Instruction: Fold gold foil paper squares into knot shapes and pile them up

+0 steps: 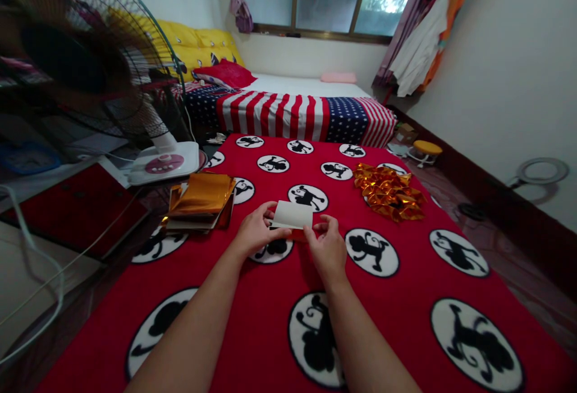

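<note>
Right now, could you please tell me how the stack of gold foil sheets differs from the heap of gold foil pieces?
The stack of gold foil sheets lies in flat layers, while the heap of gold foil pieces is crinkled and folded. Pale layers show in the stack; the heap looks almost entirely shiny gold. Both rest on the red monkey-print cloth.

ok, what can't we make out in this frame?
All in the head view:
Underside of the pale paper: faces away from the camera.
Orange patch below it: partly hidden by paper, left hand and right hand; attached or separate, can't tell.
Shiny orange heap, piece count: pieces overlap.
Sheet stack, count: upper sheets cover lower.
Fan: blurred, cut off by left and top edges.
Fan buttons, markings: too small.
</note>
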Demonstrator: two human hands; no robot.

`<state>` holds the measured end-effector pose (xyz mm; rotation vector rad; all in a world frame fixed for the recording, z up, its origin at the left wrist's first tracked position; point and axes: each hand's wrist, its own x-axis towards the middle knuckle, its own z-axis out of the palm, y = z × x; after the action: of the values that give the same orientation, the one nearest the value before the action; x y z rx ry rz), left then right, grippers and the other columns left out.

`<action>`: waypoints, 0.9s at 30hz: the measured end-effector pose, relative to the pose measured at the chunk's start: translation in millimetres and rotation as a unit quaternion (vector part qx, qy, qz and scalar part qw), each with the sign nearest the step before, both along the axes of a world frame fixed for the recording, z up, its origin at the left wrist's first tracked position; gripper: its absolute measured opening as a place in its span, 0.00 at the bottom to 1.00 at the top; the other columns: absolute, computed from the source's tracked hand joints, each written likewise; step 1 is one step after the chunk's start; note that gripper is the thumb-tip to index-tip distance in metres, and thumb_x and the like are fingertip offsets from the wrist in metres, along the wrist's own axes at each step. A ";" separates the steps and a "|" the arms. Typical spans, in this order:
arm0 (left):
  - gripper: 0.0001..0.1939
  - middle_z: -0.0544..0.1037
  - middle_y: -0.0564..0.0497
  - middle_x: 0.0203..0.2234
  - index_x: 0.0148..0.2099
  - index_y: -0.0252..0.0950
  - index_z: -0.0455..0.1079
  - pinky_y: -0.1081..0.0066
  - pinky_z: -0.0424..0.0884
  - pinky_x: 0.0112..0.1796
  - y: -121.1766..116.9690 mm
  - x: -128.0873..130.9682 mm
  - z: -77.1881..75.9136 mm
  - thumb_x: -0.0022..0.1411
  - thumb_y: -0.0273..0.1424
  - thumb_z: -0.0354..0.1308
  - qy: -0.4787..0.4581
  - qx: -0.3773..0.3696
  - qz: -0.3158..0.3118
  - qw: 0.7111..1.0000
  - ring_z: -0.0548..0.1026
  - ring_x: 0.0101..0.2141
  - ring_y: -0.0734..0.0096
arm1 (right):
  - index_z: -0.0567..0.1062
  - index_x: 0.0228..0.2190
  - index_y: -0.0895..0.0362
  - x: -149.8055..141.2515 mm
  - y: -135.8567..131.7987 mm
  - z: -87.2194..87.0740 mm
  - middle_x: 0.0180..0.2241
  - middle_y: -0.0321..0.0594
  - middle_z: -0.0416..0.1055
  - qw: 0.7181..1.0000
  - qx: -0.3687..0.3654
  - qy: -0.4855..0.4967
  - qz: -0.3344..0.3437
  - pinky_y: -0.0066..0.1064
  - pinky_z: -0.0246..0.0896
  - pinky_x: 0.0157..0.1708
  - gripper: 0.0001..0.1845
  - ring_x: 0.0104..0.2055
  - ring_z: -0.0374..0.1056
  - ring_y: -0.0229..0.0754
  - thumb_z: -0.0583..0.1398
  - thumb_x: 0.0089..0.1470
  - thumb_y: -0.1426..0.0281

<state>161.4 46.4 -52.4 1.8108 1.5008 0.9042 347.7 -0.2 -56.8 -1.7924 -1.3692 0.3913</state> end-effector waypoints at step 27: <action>0.38 0.73 0.59 0.21 0.55 0.32 0.65 0.76 0.69 0.29 -1.9 7.5 0.9 0.41 0.37 0.72 -0.427 -0.065 0.053 0.900 0.74 0.24 0.76 | 0.75 0.32 0.58 -6.3 1.1 2.7 0.21 0.31 0.70 0.900 -0.011 0.358 0.247 0.24 0.54 0.19 0.12 0.18 0.60 0.33 0.65 0.44 0.65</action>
<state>168.8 44.5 -51.6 0.9958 1.0407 1.3739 341.4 0.9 -54.1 -1.0931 -1.2385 1.2080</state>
